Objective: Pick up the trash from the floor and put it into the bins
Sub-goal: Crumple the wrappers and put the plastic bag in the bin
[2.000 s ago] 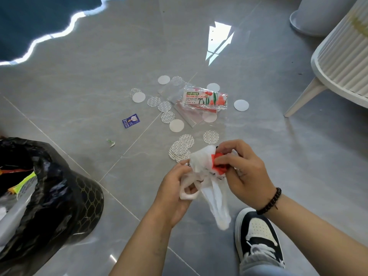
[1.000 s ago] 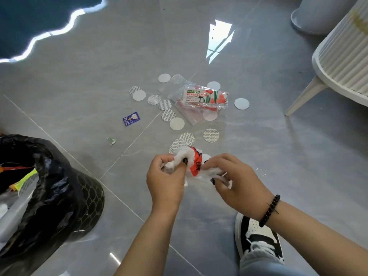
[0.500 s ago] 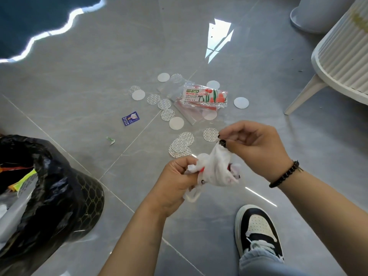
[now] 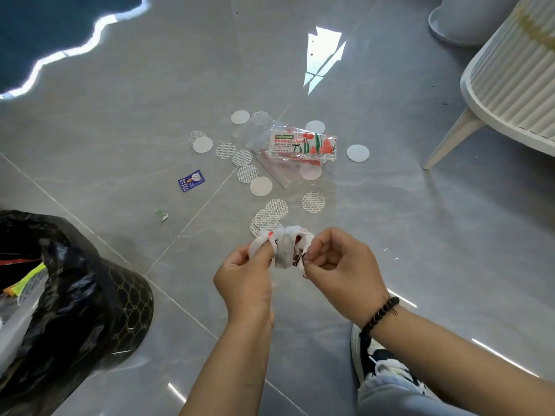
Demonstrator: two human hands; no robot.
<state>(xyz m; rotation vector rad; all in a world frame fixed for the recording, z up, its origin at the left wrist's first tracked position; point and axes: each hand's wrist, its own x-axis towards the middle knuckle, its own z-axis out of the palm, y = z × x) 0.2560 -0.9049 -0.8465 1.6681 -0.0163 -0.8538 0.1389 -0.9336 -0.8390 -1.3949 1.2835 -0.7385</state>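
- We hold a crumpled white bag (image 4: 285, 247) with red print between both hands, above the floor (image 4: 390, 220).
- Left hand (image 4: 243, 280): fingers curled round the bag's left end.
- Right hand (image 4: 339, 268): thumb and fingers pinch the bag's right edge; a bead bracelet (image 4: 380, 315) sits on that wrist.
- Bin (image 4: 90, 310), black-lined, stands well left of the bag, with trash inside.
- Beyond the bag on the floor: round discs (image 4: 261, 186), a clear wrapper (image 4: 303, 144) with red flowers, a blue card (image 4: 191, 181), a green scrap (image 4: 161, 214).
- A shoe (image 4: 375, 361) rests below the right wrist; a white chair (image 4: 510, 85) stands far right of the bag.
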